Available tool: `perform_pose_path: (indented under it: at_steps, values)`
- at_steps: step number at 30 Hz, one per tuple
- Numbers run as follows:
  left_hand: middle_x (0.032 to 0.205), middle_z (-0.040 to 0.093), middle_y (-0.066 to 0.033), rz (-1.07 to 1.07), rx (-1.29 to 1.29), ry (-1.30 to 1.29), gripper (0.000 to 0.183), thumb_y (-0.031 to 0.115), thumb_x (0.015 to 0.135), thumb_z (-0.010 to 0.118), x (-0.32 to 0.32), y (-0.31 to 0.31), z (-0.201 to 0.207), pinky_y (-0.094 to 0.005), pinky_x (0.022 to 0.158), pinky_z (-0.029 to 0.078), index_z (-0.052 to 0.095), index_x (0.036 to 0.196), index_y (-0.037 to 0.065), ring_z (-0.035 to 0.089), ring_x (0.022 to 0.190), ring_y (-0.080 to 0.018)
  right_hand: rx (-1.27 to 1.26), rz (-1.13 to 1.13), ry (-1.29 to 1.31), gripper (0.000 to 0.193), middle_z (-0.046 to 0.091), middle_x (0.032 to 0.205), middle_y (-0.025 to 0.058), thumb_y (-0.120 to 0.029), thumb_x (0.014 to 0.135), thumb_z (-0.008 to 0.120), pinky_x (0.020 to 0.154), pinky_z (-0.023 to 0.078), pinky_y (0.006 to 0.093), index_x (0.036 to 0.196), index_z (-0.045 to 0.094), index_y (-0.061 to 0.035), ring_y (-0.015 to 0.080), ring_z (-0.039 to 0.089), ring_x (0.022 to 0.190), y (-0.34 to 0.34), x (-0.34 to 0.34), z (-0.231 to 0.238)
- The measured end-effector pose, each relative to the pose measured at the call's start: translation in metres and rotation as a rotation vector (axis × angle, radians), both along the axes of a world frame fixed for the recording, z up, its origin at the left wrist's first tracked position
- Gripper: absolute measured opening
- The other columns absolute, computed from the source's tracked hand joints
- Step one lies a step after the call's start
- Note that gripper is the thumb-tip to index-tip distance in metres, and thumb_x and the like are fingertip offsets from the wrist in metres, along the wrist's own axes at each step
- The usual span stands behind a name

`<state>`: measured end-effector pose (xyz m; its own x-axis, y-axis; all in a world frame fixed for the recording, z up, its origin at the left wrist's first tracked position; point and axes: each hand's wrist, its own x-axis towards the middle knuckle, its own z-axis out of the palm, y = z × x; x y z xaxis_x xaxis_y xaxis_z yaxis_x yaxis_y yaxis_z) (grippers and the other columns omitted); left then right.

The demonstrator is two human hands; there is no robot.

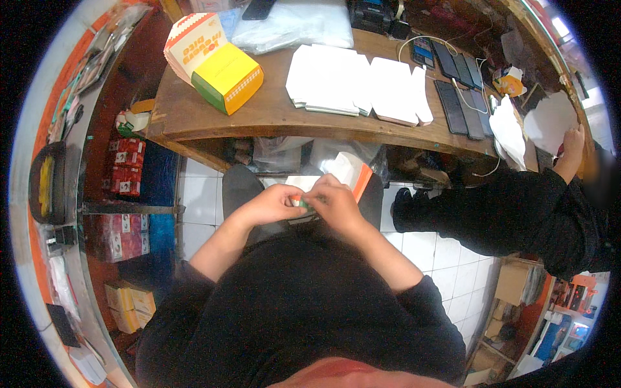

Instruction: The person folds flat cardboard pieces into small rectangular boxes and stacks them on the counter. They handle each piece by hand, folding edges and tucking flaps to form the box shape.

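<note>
Over my lap, a partly folded carton (pixel 350 169), white inside with an orange edge, is held between my two hands. My left hand (pixel 275 204) pinches its near left part, where a bit of orange and green shows at the fingertips. Close beside it, my right hand (pixel 335 202) has its fingers bent together on the same carton. The fingers hide much of the carton's near side. On the wooden table ahead stands a folded food box (pixel 228 72) in yellow, orange and green, its lid up.
Stacks of flat white carton blanks (pixel 328 80) lie on the wooden table (pixel 259 119). Plastic bags (pixel 294 26) sit behind them. Several phones (pixel 451 107) and white cables are at the right. Another person's hand (pixel 572 143) holds a white sheet (pixel 550 121). Shelves with red boxes (pixel 126 165) stand left.
</note>
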<state>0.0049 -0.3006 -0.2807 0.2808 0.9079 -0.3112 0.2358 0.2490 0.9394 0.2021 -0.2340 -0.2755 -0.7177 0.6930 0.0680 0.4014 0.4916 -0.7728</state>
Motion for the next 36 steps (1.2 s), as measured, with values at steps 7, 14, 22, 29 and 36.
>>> perform_pose_path:
  at_steps: [7, 14, 22, 29, 36]
  values:
    - [0.087, 0.057, -0.0138, -0.142, 0.485, 0.563, 0.023, 0.027, 0.081, 0.069, -0.004, 0.005, 0.004, -0.0472, 0.08, 0.047, 0.062, 0.08, 0.005, 0.058, 0.082, -0.0342, -0.043, -0.017, -0.172, 0.062, 0.044, 0.129, 0.0234, -0.021, 0.078, 0.073, 0.089, 0.048, 0.0462, 0.131, 0.042, -0.0127, 0.0405, 0.056, 0.108, 0.021, 0.0, 0.002]
    - [0.093, 0.059, -0.0106, -0.116, 0.964, 0.591, 0.022, 0.024, 0.079, 0.07, -0.035, 0.035, 0.025, -0.0454, 0.097, 0.046, 0.062, 0.069, 0.006, 0.059, 0.091, -0.0306, 0.042, 0.122, -0.445, 0.059, 0.057, 0.12, 0.0226, -0.018, 0.084, 0.063, 0.089, 0.048, 0.0462, 0.138, 0.039, -0.0141, 0.0394, 0.059, 0.106, 0.064, -0.017, 0.043]
    - [0.101, 0.059, -0.008, 0.777, 0.713, -0.577, 0.077, 0.066, 0.079, 0.062, 0.0, 0.059, 0.071, -0.028, 0.08, 0.049, 0.057, 0.119, 0.0, 0.058, 0.093, -0.0129, -0.474, 0.076, 0.47, 0.049, 0.048, 0.131, 0.0116, -0.017, 0.095, 0.052, 0.1, 0.039, 0.031, 0.138, 0.035, -0.0037, 0.0183, 0.049, 0.117, 0.069, -0.035, 0.084]
    - [0.078, 0.06, -0.0012, 0.84, 0.532, -0.178, 0.038, 0.031, 0.098, 0.054, 0.015, 0.066, 0.077, -0.0229, 0.069, 0.043, 0.062, 0.082, -0.002, 0.052, 0.075, -0.0066, -0.448, -0.235, 0.541, 0.034, 0.064, 0.082, 0.0026, -0.032, 0.096, 0.056, 0.062, 0.046, 0.0245, 0.1, 0.064, 0.0006, 0.007, 0.056, 0.068, 0.06, -0.05, 0.078]
    - [0.086, 0.064, -0.0041, 0.968, 0.593, -0.053, 0.039, 0.036, 0.096, 0.057, -0.002, 0.061, 0.058, -0.0248, 0.072, 0.045, 0.063, 0.102, -0.003, 0.054, 0.08, -0.0081, -0.343, -0.213, 0.158, 0.04, 0.065, 0.074, 0.0104, -0.041, 0.092, 0.058, 0.065, 0.048, 0.0334, 0.107, 0.065, -0.0045, 0.0192, 0.061, 0.065, 0.054, -0.046, 0.062]
